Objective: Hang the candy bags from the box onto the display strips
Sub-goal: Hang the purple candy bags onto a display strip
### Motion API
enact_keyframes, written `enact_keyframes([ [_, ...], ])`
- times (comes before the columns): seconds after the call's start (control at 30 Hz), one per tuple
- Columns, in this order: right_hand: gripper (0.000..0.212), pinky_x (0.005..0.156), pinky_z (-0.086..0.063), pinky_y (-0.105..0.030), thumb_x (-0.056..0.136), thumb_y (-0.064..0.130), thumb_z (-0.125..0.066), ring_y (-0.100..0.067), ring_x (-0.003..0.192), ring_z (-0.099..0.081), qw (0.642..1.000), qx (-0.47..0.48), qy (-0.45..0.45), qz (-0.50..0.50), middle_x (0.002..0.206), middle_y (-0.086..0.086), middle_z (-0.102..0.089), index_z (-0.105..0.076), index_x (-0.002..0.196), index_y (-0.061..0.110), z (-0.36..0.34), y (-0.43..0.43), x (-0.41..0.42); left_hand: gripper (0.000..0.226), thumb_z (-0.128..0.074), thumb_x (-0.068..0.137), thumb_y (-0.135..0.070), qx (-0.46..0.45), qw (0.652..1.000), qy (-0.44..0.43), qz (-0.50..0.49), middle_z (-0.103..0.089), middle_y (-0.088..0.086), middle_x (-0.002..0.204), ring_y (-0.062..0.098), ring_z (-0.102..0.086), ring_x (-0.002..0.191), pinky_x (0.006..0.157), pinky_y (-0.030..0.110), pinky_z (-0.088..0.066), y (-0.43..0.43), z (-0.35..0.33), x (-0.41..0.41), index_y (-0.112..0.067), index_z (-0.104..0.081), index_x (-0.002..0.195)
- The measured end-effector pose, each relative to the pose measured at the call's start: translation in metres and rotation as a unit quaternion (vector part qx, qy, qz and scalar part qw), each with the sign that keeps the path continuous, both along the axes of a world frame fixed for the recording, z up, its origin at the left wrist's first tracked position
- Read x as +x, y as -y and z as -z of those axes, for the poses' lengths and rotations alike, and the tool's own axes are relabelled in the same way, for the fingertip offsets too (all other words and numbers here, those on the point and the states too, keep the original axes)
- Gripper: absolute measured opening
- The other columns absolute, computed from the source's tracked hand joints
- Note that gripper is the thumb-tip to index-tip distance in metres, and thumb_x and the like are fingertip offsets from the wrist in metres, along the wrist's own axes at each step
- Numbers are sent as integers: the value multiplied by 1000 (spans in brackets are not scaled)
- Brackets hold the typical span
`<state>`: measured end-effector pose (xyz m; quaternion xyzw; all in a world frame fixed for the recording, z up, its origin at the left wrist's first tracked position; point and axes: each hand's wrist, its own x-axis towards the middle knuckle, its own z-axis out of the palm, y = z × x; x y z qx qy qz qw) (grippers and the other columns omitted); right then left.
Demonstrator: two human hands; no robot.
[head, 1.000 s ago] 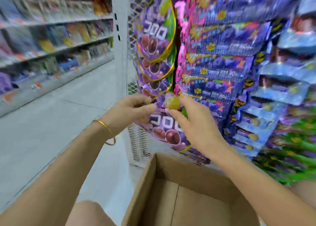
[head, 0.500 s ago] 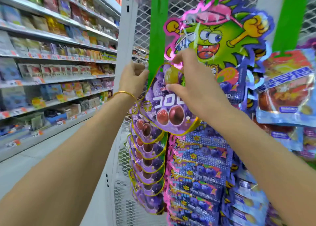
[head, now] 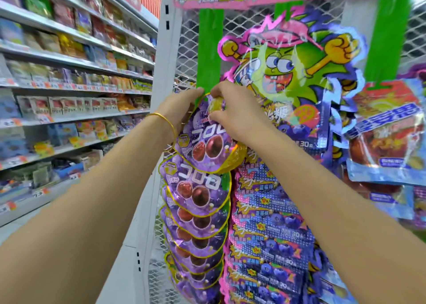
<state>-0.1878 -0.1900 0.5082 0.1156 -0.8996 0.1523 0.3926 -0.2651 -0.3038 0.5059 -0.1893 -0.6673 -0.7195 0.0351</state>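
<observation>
Both left hand [head: 182,110] and right hand [head: 237,117] pinched the glossy purple gold-edged candy bag [head: 207,147] just under the green plastic display strip [head: 211,50], evidently mid-hanging; hooking its top there seemed next.

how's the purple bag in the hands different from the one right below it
The held bag is gripped at its top by the left hand and right hand; the bag below hangs with no hand on it. The held bag shows most of its front; the bag below is partly covered by it. Both have purple fronts, two grapes and gold rims.
</observation>
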Motion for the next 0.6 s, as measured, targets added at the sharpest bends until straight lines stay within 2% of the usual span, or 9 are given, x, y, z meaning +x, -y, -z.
enact_keyframes([
  [0.07, 39, 93, -41, -42, 84, 16, -64, -31, 111, -52, 1000, -3, 2, 1, 119, -14, -58, -53, 119, 5, -1, 1, 0, 21, -58, 86, -33, -5, 1000, 4, -8, -46, 4, 68, 17, -45, 56, 53, 26, -36, 0, -2, 0, -18, -51, 73],
  [0.3, 31, 91, -44, -46, 88, 13, -58, -35, 108, -53, 1000, -13, 21, 20, 116, -17, -58, -52, 116, 1, 7, 8, 1, 34, -57, 85, -37, -47, 997, -7, -52, -37, 1, 59, 16, -33, 50, 51, 26, -25, 2, -2, 1, -19, -42, 60],
  [0.4, 32, 91, -44, -44, 87, 14, -58, -36, 111, -53, 999, -14, 25, 22, 117, -18, -58, -52, 116, 1, 13, 11, 4, 30, -59, 86, -34, -33, 998, -18, -45, -39, 1, 60, 15, -34, 52, 55, 26, -27, 4, 2, 5, -18, -47, 64],
  [0.5, 32, 89, -44, -44, 88, 14, -57, -37, 110, -53, 999, -5, 36, 20, 116, -18, -57, -50, 116, 2, 24, 13, 10, 29, -62, 85, -34, -86, 993, -62, -43, -42, 1, 62, 15, -35, 54, 54, 26, -25, 14, 18, 8, -18, -53, 62],
  [0.6, 32, 88, -44, -46, 90, 14, -53, -38, 108, -52, 999, 6, 39, 15, 117, -17, -51, -45, 120, 5, 36, 16, 15, 21, -68, 78, -32, -161, 977, -134, -39, -51, 2, 67, 13, -44, 59, 54, 25, -34, 23, 35, 11, -12, -66, 82],
])
